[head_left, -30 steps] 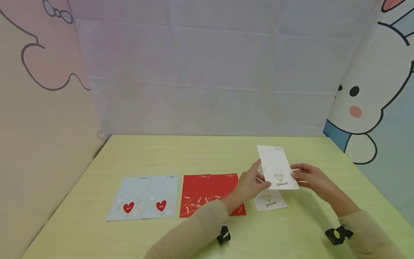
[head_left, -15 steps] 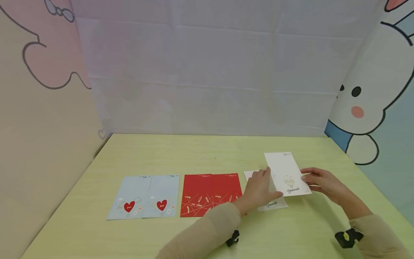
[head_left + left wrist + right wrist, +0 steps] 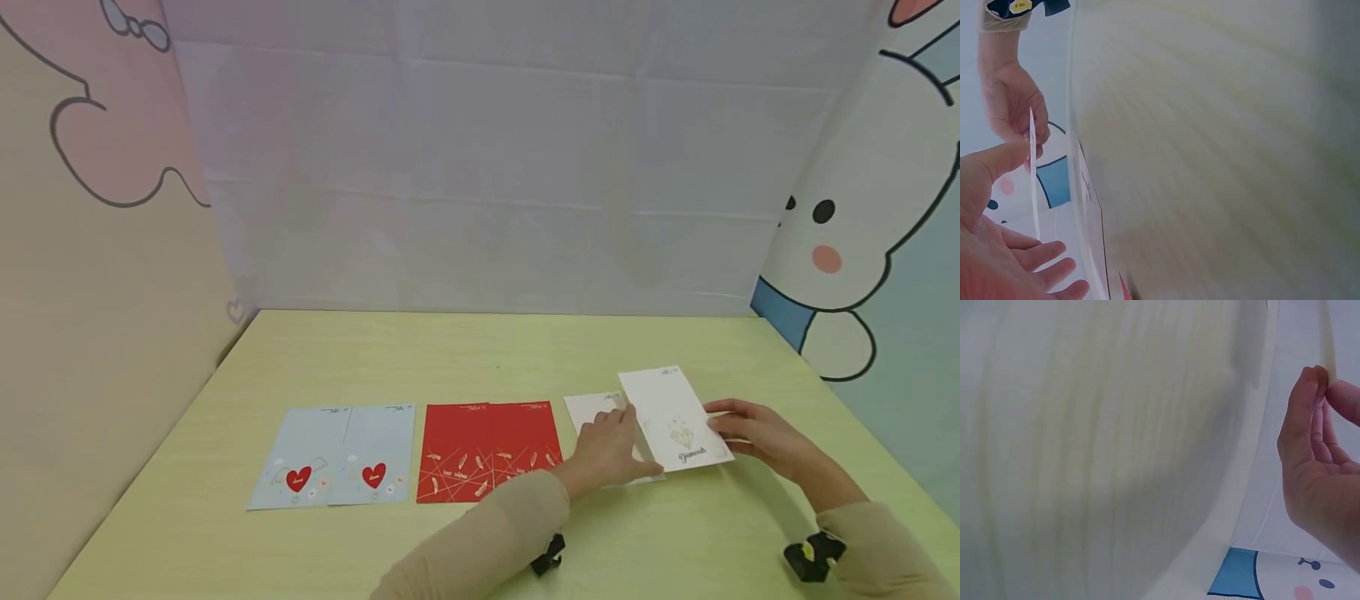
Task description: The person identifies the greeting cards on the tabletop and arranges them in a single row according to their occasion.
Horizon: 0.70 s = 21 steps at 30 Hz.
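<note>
A white card [image 3: 669,421] with a gold diamond and the word "Diamonds" is raised off the table, slightly tilted. My right hand [image 3: 765,435] pinches its right edge between thumb and fingers. My left hand [image 3: 606,450] holds the opposite edge, thumb at the lower corner and fingertips higher up. The left wrist view shows the card [image 3: 1034,187] edge-on between both hands. Beneath my left hand lies a second white card [image 3: 585,407], mostly covered. Just left of it lie two red cards [image 3: 459,429] side by side, the right one partly hidden by my left arm.
Two light blue cards [image 3: 378,437] with red hearts lie side by side farther left on the pale wood-patterned table [image 3: 450,354]. A white sheet [image 3: 487,167] hangs behind the far edge. Cartoon-decorated walls [image 3: 900,250] stand on both sides.
Both hands have carried the raised white card to the right and toward me, lower over the table. More of the white card underneath shows at its top left. The red and blue cards stay put.
</note>
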Tool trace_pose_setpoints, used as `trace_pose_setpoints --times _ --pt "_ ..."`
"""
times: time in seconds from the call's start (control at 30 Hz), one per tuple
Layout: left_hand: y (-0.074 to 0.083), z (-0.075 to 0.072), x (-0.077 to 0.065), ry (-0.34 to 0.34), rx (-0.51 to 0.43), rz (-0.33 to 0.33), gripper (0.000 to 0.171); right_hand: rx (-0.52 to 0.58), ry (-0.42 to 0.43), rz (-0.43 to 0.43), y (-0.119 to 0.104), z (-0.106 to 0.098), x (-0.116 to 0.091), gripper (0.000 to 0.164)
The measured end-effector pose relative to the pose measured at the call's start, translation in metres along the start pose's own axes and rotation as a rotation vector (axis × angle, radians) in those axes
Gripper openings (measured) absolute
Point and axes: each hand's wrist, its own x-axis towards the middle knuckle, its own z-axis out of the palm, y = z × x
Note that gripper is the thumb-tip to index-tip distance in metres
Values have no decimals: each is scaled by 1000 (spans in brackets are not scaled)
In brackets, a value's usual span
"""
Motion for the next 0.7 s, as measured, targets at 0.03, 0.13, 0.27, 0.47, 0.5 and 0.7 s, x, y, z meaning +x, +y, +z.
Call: trace_pose_setpoints --times 0.03,0.13,0.27,0.47,0.5,0.7 --pt "1 0 0 -8 12 -1 81 -7 -1 3 1 0 0 50" --pt "2 2 2 -35 46 -7 80 -16 1 14 4 -1 0 50" --pt "4 3 4 -67 67 -10 79 -26 10 24 7 -3 -1 50" --pt "5 6 6 -101 196 24 72 -39 15 34 10 -3 -2 51" --pt "5 6 6 -109 220 32 71 -40 13 35 11 -3 -2 51" --pt "5 7 4 -131 282 61 66 -14 -16 32 12 -1 -3 49"
